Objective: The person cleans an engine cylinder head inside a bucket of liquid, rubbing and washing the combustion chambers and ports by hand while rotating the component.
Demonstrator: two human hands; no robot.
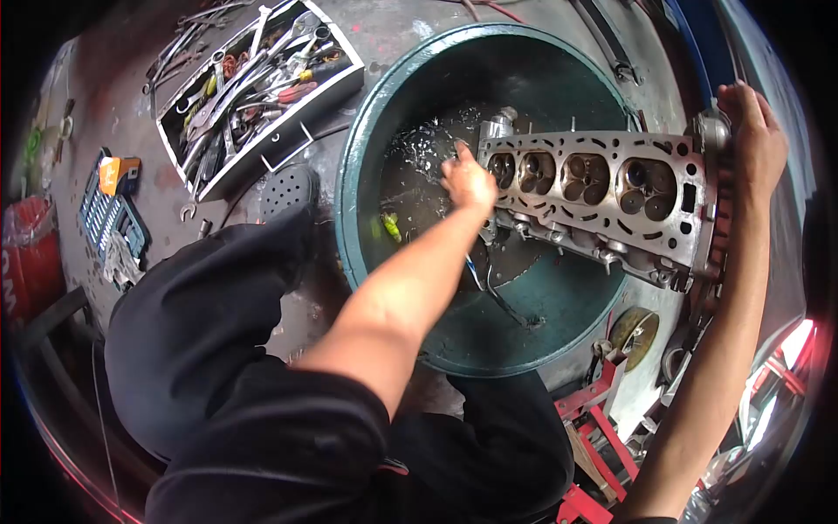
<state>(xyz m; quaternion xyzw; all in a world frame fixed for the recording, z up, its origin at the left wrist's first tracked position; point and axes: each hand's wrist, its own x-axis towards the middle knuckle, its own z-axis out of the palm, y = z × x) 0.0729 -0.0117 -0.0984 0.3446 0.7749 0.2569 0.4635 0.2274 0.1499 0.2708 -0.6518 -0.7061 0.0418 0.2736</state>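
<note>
A metal cylinder head (602, 186), its combustion chambers facing up, lies across the right side of a round green tub (349, 210) of dark water. My left hand (471, 179) is over the water beside the head's left end, fingers apart and nothing visible in them. Droplets splash near those fingertips. At the far right end, my right hand (755, 131) has its fingers bent round the cylinder head's edge; part of that grip is hidden. A brush-like tool (502, 301) and a yellow-green object (390, 227) are in the tub.
A white-edged toolbox (262, 96) full of wrenches stands at the upper left. Loose wrenches (183, 48) lie beyond it. A socket case (112, 214) is on the floor at left. Red metal stand parts (602, 437) and a round ring (635, 336) are at lower right.
</note>
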